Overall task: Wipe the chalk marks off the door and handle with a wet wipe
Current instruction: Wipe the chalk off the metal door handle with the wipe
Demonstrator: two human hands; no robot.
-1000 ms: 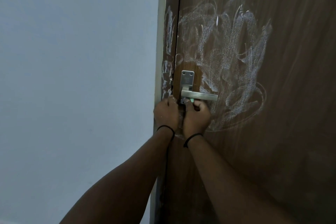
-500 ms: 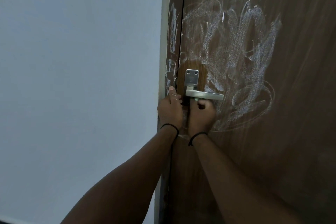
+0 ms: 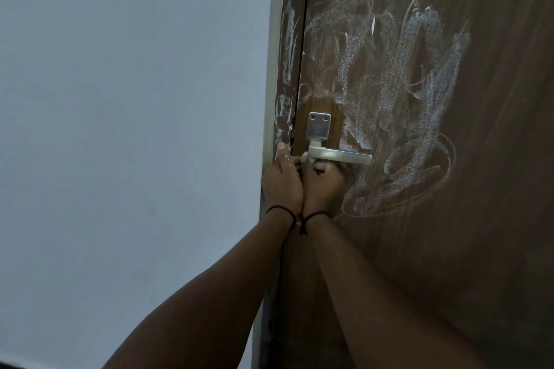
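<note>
Hands barely shifted since before: left hand (image 3: 281,181) and right hand (image 3: 325,186) both curled, pinching the pale wet wipe (image 3: 306,156) under the brushed-steel lever handle (image 3: 340,155). White chalk scribbles (image 3: 389,93) covered the brown wooden door (image 3: 494,219); a drying wipe would probably just smear them.

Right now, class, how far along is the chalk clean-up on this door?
Done: a clean brown patch around the handle plate. In hand: both hands, left hand and right hand, work just under the lever handle. Left: the big chalk scribble on the door and marks on the door frame.
</note>
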